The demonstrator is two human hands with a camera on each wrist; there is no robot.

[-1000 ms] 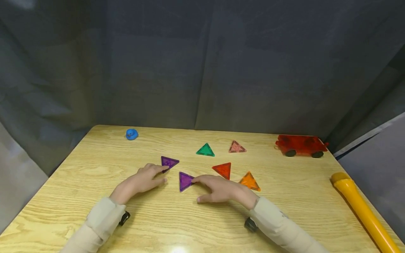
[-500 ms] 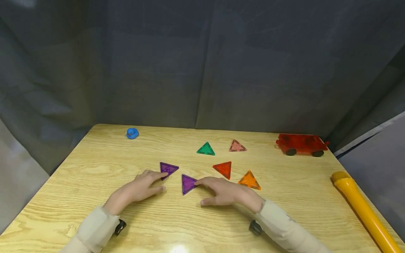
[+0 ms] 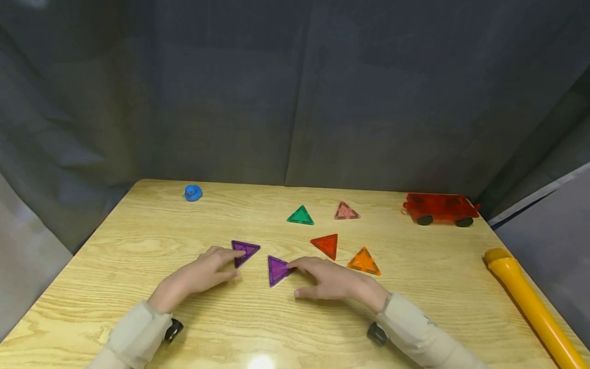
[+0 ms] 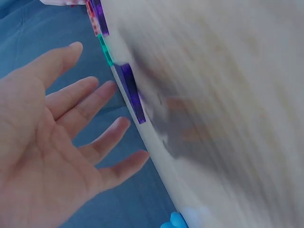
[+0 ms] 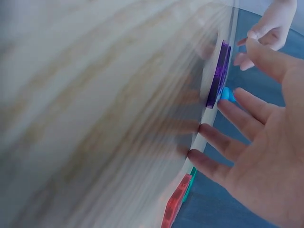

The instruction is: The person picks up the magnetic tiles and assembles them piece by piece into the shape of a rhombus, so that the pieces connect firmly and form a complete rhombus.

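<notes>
Two translucent purple triangular tiles lie flat on the table, a small gap apart. My left hand (image 3: 205, 274) touches the left purple tile (image 3: 238, 260) with its fingertips, the fingers extended. On the right purple tile (image 3: 276, 271) rest the fingertips of my right hand (image 3: 329, 279), its thumb apart and lower. In the left wrist view the fingers of the left hand (image 4: 61, 128) are spread beside the purple tile (image 4: 133, 95). The right wrist view has the right hand (image 5: 266, 142) with loosely straight fingers near its purple tile (image 5: 218, 76).
Green (image 3: 300, 216), pink (image 3: 345, 211), red (image 3: 326, 245) and orange (image 3: 363, 262) triangular tiles lie beyond and right of the hands. A blue toy duck (image 3: 193, 193) sits back left. A red wheeled toy (image 3: 441, 209) and a yellow tube (image 3: 530, 302) line the right side.
The left purple tile has slid nearer to me under the left fingers. The right purple tile has slid a little to the right and nearer, together with the right hand.
</notes>
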